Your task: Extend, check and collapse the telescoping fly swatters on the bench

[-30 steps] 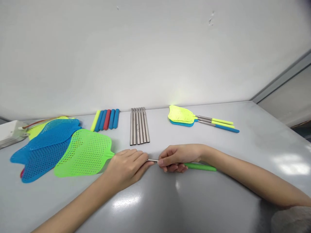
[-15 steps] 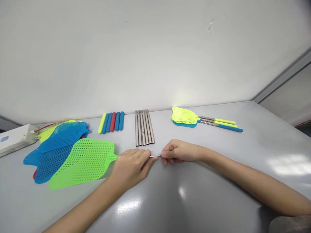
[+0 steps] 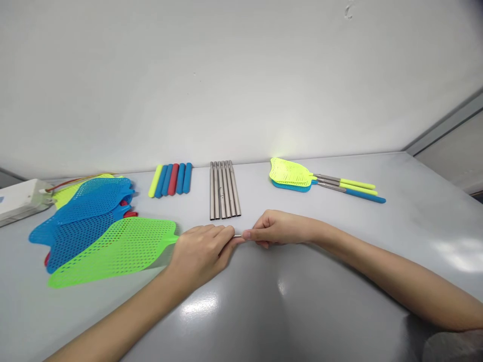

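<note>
A green fly swatter head extends to the left from my left hand, whose fingers wrap round its neck and a thin metal rod. Between the two hands a short piece of that metal rod shows. My right hand pinches the rod's right end between thumb and fingers; how far the rod runs inside this hand is hidden. Behind my hands lies a row of several metal tubes, side by side on the table.
Blue swatter heads lie stacked at the left beside a white box. Several foam grips in yellow, blue and red lie near the wall. Three swatters with handles rest at the back right on the grey table.
My right hand has come closer to my left, so less of the rod shows between them. The green swatter head has tilted slightly, and the camera view has shifted a little.
</note>
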The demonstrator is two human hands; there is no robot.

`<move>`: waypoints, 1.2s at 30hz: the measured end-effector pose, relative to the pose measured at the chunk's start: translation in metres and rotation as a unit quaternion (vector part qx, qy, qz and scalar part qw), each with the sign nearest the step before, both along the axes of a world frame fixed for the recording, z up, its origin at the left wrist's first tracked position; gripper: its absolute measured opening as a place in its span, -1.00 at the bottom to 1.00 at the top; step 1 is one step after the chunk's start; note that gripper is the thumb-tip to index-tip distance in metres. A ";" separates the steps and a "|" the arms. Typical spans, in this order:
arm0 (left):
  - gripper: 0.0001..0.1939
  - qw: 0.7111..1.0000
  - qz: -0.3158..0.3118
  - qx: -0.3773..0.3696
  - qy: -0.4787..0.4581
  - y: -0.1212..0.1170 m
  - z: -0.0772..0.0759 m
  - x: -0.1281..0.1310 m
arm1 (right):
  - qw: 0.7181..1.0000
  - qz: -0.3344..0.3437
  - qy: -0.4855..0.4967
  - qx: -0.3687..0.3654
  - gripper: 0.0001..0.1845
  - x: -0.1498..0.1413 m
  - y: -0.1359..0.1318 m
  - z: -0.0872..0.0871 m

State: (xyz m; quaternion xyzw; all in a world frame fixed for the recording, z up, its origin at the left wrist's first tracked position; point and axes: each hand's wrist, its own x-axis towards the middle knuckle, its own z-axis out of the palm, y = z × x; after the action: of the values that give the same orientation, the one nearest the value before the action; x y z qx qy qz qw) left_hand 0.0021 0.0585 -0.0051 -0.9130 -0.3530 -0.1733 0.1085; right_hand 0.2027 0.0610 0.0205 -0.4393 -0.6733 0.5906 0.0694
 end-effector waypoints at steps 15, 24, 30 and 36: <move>-0.65 0.998 -0.024 0.062 0.000 0.006 0.004 -0.002 | 0.998 -0.024 0.017 -0.049 -0.51 0.002 0.002 -0.001; -0.67 0.995 -0.031 0.091 0.003 0.013 0.003 -0.009 | 0.997 -0.027 0.037 -0.059 -0.52 0.004 0.005 -0.004; -0.65 0.998 -0.021 0.057 0.001 0.012 0.000 -0.006 | 0.997 -0.037 0.038 -0.059 -0.52 0.005 0.004 -0.005; -0.67 1.000 -0.025 -0.004 0.002 0.014 -0.002 -0.006 | 0.992 -0.049 0.074 -0.087 -0.56 0.006 0.002 -0.009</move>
State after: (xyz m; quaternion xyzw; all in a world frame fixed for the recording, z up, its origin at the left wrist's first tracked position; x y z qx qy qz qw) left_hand -0.0043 0.0721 -0.0071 -0.9222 -0.3307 -0.1732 0.1013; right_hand 0.2087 0.0630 0.0113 -0.4308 -0.5905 0.6736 0.1095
